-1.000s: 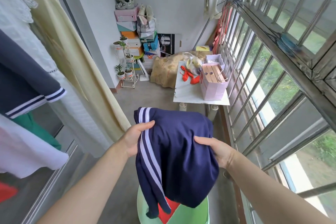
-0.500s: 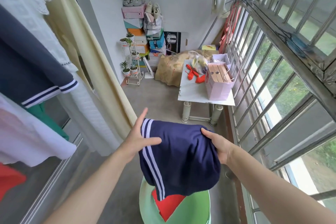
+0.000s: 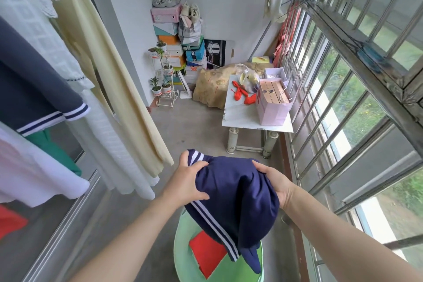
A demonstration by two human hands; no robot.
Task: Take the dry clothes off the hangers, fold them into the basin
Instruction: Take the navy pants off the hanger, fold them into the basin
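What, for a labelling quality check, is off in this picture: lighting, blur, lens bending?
Head view: soft daylight comes through the window bars, no hard shadows; the wide lens bows those bars; the left hand, right hand and the navy garment they grip look sharp; the hanging clothes at the left edge are slightly soft.

Bare arms stretched forward, side by side. At left edge of navy cloth, left hand grips, fingers curled. At right edge, right hand grips too.
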